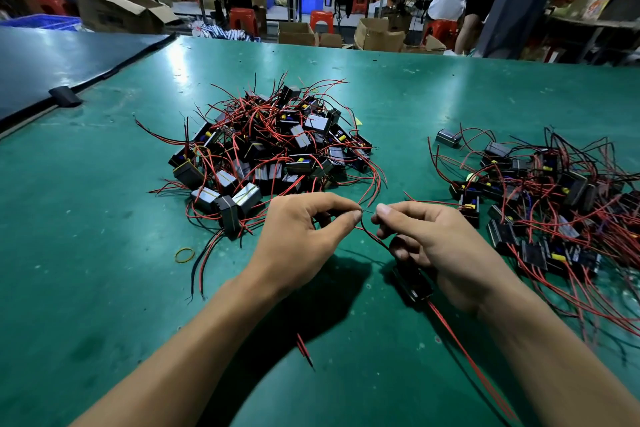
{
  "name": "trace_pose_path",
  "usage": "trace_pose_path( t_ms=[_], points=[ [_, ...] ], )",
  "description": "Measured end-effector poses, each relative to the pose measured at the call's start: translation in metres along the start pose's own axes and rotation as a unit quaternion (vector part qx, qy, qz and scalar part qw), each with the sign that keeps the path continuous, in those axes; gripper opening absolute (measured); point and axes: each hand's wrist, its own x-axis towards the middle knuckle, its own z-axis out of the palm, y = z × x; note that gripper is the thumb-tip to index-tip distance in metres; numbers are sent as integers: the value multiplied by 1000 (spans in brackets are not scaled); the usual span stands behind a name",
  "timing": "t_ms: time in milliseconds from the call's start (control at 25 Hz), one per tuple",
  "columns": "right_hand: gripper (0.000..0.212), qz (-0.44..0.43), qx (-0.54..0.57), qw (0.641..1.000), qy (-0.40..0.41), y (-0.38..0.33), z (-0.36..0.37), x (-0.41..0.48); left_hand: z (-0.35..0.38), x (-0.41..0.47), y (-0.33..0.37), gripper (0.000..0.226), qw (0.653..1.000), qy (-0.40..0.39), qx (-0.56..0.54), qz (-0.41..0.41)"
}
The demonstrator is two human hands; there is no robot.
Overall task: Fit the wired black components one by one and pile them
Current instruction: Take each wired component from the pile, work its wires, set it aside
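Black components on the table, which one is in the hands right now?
The black component under the right hand, its wire pinched by both hands; left hand. All others lie in two piles.

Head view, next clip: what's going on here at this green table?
A person is working bare-handed at a green table. The left hand and right hand each pinch a thin wire end between them, and a black component sits under the right hand, its red lead trailing toward the viewer. A tall heap of wired black components lies straight ahead; a flatter, spread-out batch lies to the right. A loose yellow rubber band lies left of the hands.
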Motion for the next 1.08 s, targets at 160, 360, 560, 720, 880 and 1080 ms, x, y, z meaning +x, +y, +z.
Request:
trace_pose_path(
  t_ms=[160,360,560,720,880,1080],
  points=[
    [21,-14,-18,1000,-5,4,1,1,1,1,-1,5,1000,-14,-19,-5],
    [13,-18,-36,999,8,7,2,2,1,1,-1,5,998,-28,-50,-22],
    [23,-21,-25,999,-1,5,2,2,1,2,-1,5,997,-25,-64,-41],
    [15,-19,-36,999,-6,5,3,2,2,1,2,5,996,-39,-72,-40],
    [14,-19,-43,999,8,5,5,1,1,1,4,5,997,-48,-57,-28],
    [23,0,-1,1000,-7,1,9,-2,1,-1,4,5,1000,-13,9,21]
  ],
)
